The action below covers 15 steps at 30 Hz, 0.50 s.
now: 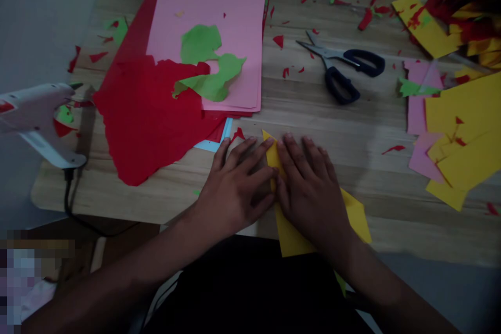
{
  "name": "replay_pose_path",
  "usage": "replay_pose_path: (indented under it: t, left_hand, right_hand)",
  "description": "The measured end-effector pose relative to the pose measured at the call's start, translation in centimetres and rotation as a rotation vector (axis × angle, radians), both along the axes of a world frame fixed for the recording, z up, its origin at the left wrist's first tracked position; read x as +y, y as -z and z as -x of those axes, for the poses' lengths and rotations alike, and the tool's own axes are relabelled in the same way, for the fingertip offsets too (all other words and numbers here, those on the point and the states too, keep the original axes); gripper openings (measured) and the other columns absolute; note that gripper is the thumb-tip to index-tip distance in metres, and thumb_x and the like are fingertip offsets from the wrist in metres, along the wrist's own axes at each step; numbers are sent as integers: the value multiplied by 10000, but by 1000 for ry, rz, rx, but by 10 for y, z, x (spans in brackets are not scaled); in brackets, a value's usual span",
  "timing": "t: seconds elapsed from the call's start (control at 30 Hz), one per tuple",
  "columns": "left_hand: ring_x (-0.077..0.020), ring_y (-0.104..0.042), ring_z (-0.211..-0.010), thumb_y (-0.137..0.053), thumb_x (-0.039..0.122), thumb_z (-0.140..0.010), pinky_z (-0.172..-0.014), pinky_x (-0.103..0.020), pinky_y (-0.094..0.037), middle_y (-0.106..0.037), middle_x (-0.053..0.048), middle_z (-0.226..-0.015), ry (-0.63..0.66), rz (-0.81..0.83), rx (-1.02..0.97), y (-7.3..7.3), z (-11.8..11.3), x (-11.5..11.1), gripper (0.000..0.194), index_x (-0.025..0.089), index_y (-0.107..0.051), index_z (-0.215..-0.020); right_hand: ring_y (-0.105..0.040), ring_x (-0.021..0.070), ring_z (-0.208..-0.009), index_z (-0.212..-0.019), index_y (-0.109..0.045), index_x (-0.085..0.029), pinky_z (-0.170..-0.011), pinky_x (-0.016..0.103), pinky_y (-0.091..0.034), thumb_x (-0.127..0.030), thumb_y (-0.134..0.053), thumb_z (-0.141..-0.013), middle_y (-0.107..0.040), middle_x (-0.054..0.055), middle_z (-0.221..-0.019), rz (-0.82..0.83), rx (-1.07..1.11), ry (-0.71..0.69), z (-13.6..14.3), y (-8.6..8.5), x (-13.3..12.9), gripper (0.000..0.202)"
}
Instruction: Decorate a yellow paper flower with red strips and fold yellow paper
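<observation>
Head view: yellow paper sheet (294, 236) at the near edge of the counter (373, 169). Left hand (237, 182) fingers part-spread, tips at its left edge; right hand (315, 185) fingers extended, flat on top. No clear grip. Probably light, flexible, tear-prone; best held by edges.

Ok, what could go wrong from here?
The yellow paper under the left hand and right hand slightly overhangs the table and might bend. The scissors lie open and could nick a reaching hand. The cord of the glue gun droops past the edge; a snag might drag it.
</observation>
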State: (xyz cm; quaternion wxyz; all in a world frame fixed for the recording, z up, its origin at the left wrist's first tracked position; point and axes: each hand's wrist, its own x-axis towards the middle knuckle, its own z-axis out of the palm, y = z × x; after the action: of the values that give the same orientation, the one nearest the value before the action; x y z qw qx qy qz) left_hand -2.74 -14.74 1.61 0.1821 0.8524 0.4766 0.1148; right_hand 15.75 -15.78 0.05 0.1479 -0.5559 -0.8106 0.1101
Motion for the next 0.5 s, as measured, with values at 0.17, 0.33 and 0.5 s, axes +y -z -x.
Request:
replay_pose_path:
  t: [0.17, 0.33, 0.5]
  left_hand:
    - [-336, -313, -1484, -634, 406, -862, -1230, -629, -142, -384, -67, -1606, 20, 24, 9, -3, -1, 6, 337, 238, -661, -1153]
    - [-347, -296, -1489, -624, 475, -865, -1231, -627, -133, -328, -67, -1634, 43, 28, 21, -2, 1, 10, 374, 233, -657, -1150]
    - [-348, -332, -1466, -637, 525, -857, -1231, -613, -144, -335, -81, -1630, 49, -21, 34, 3, 4, 10, 640, 241, -515, -1418]
  right_hand:
    - [-304, 338, -1496, -1561, -338, -199, -1223, 564, -243, -274, -465, -961, -380, 69, -1608, 14, -55, -5, 0, 0, 1, 617]
    - [-284, 345, -1505, -1592, -261, -200, -1217, 593, -243, -285, -468, -972, -385, 81, -1603, -11, -90, -2, -7, 1, -6, 658]
    - [-302, 356, -1498, -1606, -205, -188, -1197, 604, -279, -320, -505, -987, -392, 124, -1593, -45, -162, 91, -40, 1, -40, 700]
